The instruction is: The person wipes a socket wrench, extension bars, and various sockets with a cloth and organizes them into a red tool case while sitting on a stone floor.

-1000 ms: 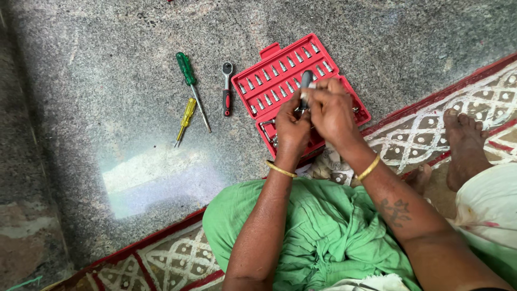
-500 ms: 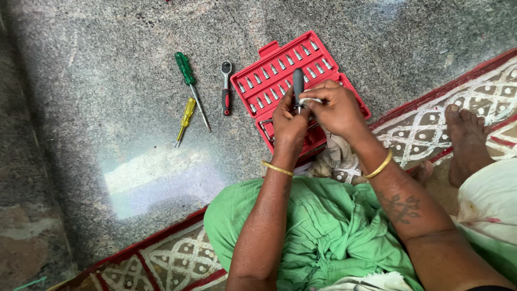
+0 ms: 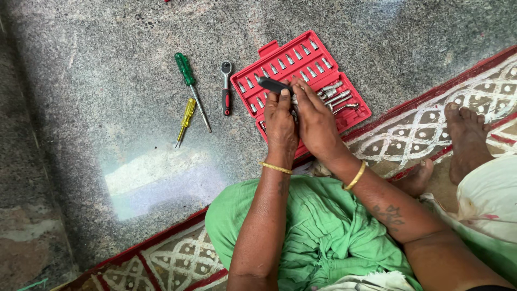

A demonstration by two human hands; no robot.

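Black-handled driver tool (image 3: 273, 84) now lies tilted leftward instead of upright, gripped by both hands over the red plastic bit case (image 3: 353, 110): left hand (image 3: 281, 123) and right hand (image 3: 315, 119) have their fingers closed on it. Beyond, a small ratchet (image 3: 226, 88), green screwdriver (image 3: 189, 81) and yellow screwdriver (image 3: 186, 118) lie well apart on the granite floor (image 3: 107, 81); nothing obstructs.

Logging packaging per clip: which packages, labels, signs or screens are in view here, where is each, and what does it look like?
Red tool case: open on the grey stone floor, under the left hand and right hand; flat plastic rectangle with a clasp tab and rows of small silver bits.
Labels, signs, screens: none visible; any print on the loose tools is too small to tell.
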